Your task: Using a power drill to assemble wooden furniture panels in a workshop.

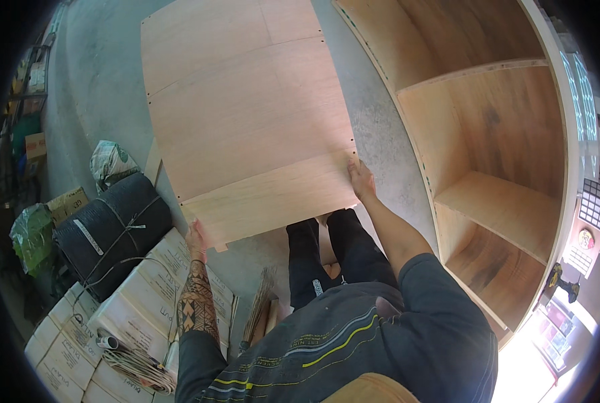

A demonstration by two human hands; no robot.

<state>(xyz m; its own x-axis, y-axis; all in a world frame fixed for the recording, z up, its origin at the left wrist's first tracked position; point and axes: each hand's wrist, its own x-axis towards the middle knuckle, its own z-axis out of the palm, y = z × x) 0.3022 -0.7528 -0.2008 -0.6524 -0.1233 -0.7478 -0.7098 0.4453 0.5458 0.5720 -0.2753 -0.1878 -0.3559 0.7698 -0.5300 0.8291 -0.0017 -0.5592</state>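
A large plywood panel, pale and marked with pencil lines and dark screw holes near its edges, stretches out in front of me. My left hand grips its near left corner, beside a small wooden piece that sticks out below the near edge. At the right edge, close to the near corner, my right hand is wrapped round the board. The fingers under the panel are hidden on both sides. Part of the concrete floor shows past the right edge.
An open wooden shelf unit with several compartments stands on the right, a drill beyond it. To the left are a tied black roll, stacked white cartons, a coiled cable, a white sack and a green plastic bag.
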